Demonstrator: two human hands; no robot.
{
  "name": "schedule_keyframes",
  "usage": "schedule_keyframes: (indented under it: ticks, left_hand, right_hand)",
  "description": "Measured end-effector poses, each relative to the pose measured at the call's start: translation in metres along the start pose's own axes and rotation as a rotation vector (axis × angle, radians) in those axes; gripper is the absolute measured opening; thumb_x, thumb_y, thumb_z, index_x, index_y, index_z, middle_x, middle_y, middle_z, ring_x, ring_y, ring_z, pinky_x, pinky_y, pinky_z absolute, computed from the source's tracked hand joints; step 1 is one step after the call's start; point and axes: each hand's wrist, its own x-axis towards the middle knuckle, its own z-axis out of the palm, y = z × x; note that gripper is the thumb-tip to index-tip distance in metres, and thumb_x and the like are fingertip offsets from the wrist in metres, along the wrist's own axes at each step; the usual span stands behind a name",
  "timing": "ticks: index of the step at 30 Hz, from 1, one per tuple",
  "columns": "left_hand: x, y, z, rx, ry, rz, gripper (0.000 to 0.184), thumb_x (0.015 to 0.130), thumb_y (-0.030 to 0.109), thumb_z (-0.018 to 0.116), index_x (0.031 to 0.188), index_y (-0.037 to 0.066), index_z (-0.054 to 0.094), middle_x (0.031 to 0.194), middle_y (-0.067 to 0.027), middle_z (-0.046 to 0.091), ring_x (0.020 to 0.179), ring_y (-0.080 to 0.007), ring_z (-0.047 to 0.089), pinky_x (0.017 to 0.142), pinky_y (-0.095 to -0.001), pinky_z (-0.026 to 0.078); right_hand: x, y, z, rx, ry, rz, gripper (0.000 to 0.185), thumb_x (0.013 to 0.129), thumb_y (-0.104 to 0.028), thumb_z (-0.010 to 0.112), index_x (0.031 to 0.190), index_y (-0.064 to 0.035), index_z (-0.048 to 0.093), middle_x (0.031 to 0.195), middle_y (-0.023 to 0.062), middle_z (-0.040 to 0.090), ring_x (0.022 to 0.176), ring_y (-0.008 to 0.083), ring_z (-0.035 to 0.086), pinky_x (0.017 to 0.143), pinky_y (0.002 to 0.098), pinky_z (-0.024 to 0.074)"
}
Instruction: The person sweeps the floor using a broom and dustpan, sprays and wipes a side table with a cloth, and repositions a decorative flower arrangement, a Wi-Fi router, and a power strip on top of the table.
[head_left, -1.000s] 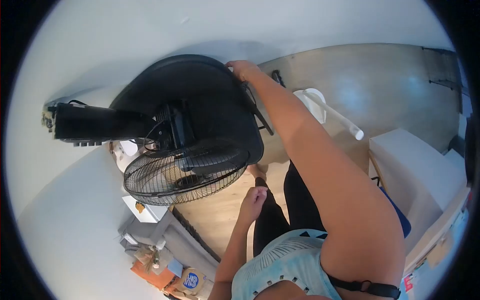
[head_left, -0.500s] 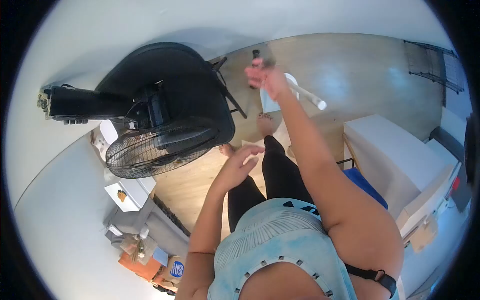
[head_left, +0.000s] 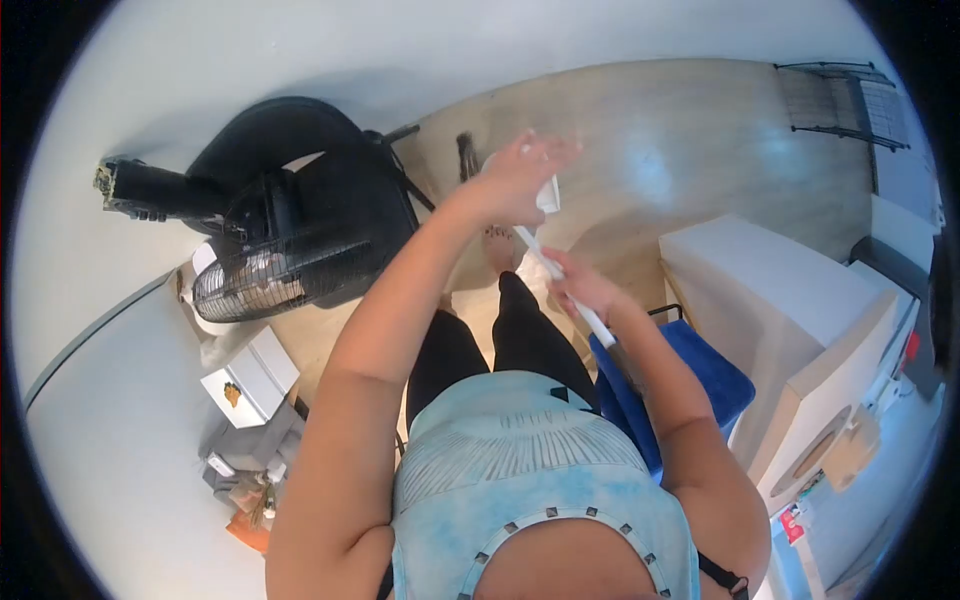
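Observation:
In the head view, my right hand (head_left: 588, 287) is closed around the long white handle (head_left: 603, 332) of a dustpan. The white dustpan (head_left: 549, 195) is partly hidden behind my left hand (head_left: 515, 182), which is stretched forward with blurred, spread fingers and nothing visibly held. A small black object (head_left: 467, 157), perhaps a brush, lies on the floor just left of that hand. Further left is a black chair (head_left: 345, 190) with a black fan (head_left: 285, 275) in front of it.
A blue cloth-like item (head_left: 705, 375) hangs to my right, beside a large white box-like unit (head_left: 770, 280). A black wire rack (head_left: 840, 105) stands far right on the floor. White drawers (head_left: 250, 375) and a grey sofa (head_left: 265, 440) are at left.
My right hand has left the chair's edge and closed on the dustpan handle, which is now nearer my body. My left hand has reached forward. The view has shifted right.

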Motion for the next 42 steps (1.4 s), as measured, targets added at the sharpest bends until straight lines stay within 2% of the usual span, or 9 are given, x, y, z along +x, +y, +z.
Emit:
schedule_keyframes:
  ticks: [9, 15, 18, 19, 28, 31, 35, 37, 42]
  left_hand:
    - [0.006, -0.013, 0.063, 0.096, -0.256, -0.248, 0.025, 0.074, 0.005, 0.050, 0.098, 0.003, 0.056, 0.115, -0.0163, 0.046, 0.102, -0.0318, 0.049, 0.084, -0.0374, 0.042]
    - [-0.040, -0.003, 0.091, 0.755, -0.324, -0.229, 0.007, 0.062, 0.014, 0.059, 0.061, 0.011, 0.065, 0.068, -0.0077, 0.063, 0.062, -0.0214, 0.061, 0.045, -0.0412, 0.047]
    - [-0.090, -0.065, 0.147, 0.236, 0.177, -0.507, 0.032, 0.077, 0.015, 0.047, 0.106, 0.004, 0.056, 0.101, -0.0128, 0.058, 0.094, -0.0269, 0.056, 0.081, -0.0360, 0.043]
    - [-0.095, -0.054, 0.136, 0.397, -0.324, -0.553, 0.038, 0.087, 0.021, 0.031, 0.120, 0.007, 0.044, 0.118, -0.0118, 0.048, 0.110, -0.0207, 0.046, 0.094, -0.0348, 0.035]
    - [-0.202, -0.029, 0.024, 0.443, -0.506, -0.330, 0.029, 0.074, 0.015, 0.051, 0.100, 0.004, 0.060, 0.093, -0.0190, 0.060, 0.080, -0.0294, 0.060, 0.063, -0.0366, 0.048]
    - [-0.233, -0.078, 0.028, -0.728, -1.188, -1.028, 0.018, 0.075, 0.015, 0.051, 0.073, -0.002, 0.056, 0.061, -0.0124, 0.056, 0.055, -0.0222, 0.054, 0.050, -0.0335, 0.044]
    - [-0.360, -0.004, 0.048, -0.442, -0.539, -1.023, 0.021, 0.077, 0.016, 0.052, 0.061, 0.003, 0.051, 0.052, -0.0034, 0.048, 0.045, -0.0141, 0.048, 0.043, -0.0283, 0.040]
    - [-0.415, -0.016, 0.057, -0.492, -0.584, -0.264, 0.020, 0.077, 0.018, 0.053, 0.062, 0.004, 0.053, 0.049, -0.0014, 0.046, 0.040, -0.0109, 0.044, 0.037, -0.0265, 0.034]
    - [-0.526, 0.061, 0.059, -0.662, -0.373, -0.857, 0.012, 0.074, 0.011, 0.056, 0.068, 0.001, 0.053, 0.049, -0.0032, 0.045, 0.039, -0.0124, 0.043, 0.035, -0.0256, 0.032]
  right_hand:
    - [-0.075, 0.059, 0.002, 0.034, 0.317, 0.128, 0.062, 0.072, 0.000, 0.046, 0.130, -0.0069, 0.027, 0.057, 0.0034, 0.046, 0.041, 0.0109, 0.046, 0.036, 0.0247, 0.0397]
    - [-0.059, 0.137, -0.015, -0.628, 0.532, 0.012, 0.021, 0.067, -0.003, 0.051, 0.087, 0.0054, 0.052, 0.058, 0.0146, 0.056, 0.043, 0.0221, 0.056, 0.039, 0.0339, 0.0444]
    - [-0.063, 0.175, -0.001, -0.815, 0.793, -0.045, 0.024, 0.067, -0.012, 0.054, 0.081, 0.0061, 0.059, 0.065, 0.0169, 0.061, 0.050, 0.0249, 0.060, 0.049, 0.0360, 0.0483]
    - [-0.068, 0.183, 0.006, -0.781, 0.796, 0.044, 0.027, 0.068, -0.017, 0.054, 0.082, 0.0049, 0.061, 0.070, 0.0173, 0.062, 0.055, 0.0254, 0.062, 0.053, 0.0359, 0.0491]
    - [-0.131, 0.216, 0.090, -0.766, 0.994, 0.012, 0.038, 0.071, -0.020, 0.047, 0.100, 0.0020, 0.058, 0.099, 0.0223, 0.057, 0.094, 0.0331, 0.055, 0.082, 0.0381, 0.0435]
    - [-0.138, 0.236, 0.112, -0.742, 1.033, -0.068, 0.038, 0.071, -0.020, 0.047, 0.099, 0.0026, 0.058, 0.100, 0.0229, 0.056, 0.094, 0.0336, 0.055, 0.082, 0.0383, 0.0430]
    - [-0.135, 0.267, 0.119, -0.808, 1.105, -0.146, 0.035, 0.068, -0.021, 0.048, 0.095, -0.0018, 0.060, 0.092, 0.0202, 0.059, 0.085, 0.0324, 0.058, 0.077, 0.0375, 0.0450]
    - [-0.142, 0.279, 0.124, -0.821, 1.054, -0.152, 0.035, 0.068, -0.022, 0.048, 0.095, -0.0021, 0.061, 0.092, 0.0200, 0.060, 0.084, 0.0323, 0.059, 0.077, 0.0373, 0.0454]
    - [-0.143, 0.314, 0.162, -0.828, 0.960, -0.150, 0.034, 0.067, -0.016, 0.051, 0.095, 0.0018, 0.059, 0.084, 0.0204, 0.061, 0.080, 0.0308, 0.061, 0.068, 0.0371, 0.0481]
